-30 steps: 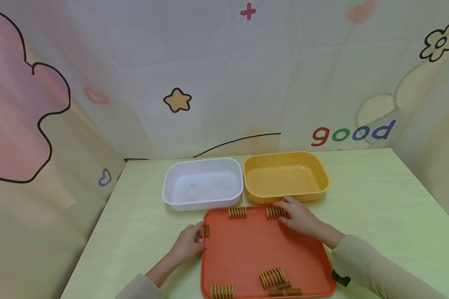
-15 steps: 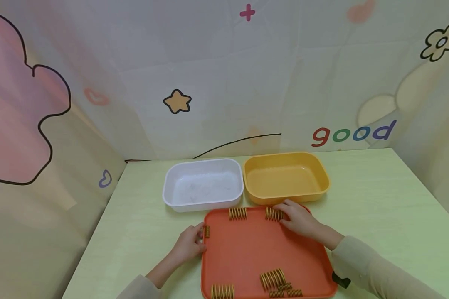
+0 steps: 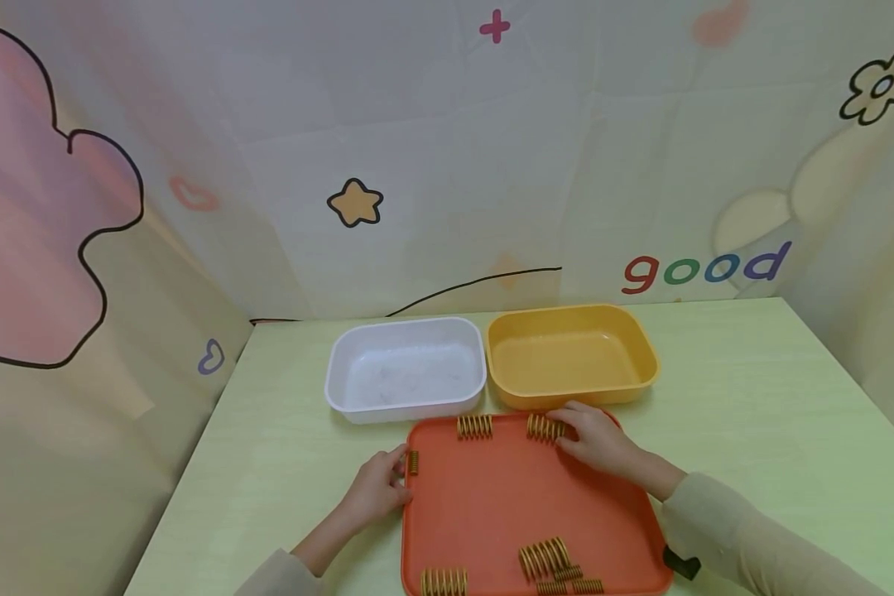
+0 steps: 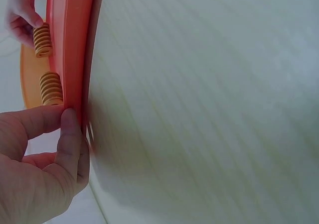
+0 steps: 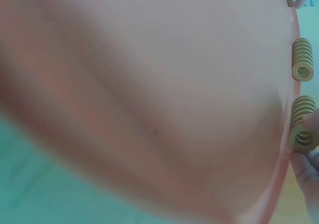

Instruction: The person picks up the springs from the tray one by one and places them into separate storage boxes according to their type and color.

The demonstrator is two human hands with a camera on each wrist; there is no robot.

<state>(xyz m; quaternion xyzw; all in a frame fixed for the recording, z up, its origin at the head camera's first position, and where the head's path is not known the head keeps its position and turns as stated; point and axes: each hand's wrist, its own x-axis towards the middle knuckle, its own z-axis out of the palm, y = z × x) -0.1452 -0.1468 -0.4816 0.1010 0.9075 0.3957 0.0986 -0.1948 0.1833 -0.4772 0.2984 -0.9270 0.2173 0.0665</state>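
Observation:
An orange-red tray [image 3: 521,488] lies in front of me with gold coil springs along its edges. My left hand [image 3: 376,488] grips its left rim, beside a small spring [image 3: 413,462]; in the left wrist view the fingertips [image 4: 69,119] meet at that rim. At the far edge, my right hand [image 3: 596,439] pinches a large coil spring [image 3: 544,428]; the right wrist view shows the spring [image 5: 303,134] between thumb and finger. Another large spring [image 3: 474,427] lies to its left. Near the front edge are two large springs [image 3: 443,581] and several small ones [image 3: 569,572].
Behind the tray stand a white bin [image 3: 406,414] and a yellow bin [image 3: 574,399], side by side with nothing in them. A black object [image 3: 681,564] sits by the tray's right edge. A printed cloth [image 3: 447,165] hangs behind the light green table [image 3: 760,397].
My right hand and its spring have shifted very slightly left along the far edge. The left hand stays at the rim, and the head view has tilted a little.

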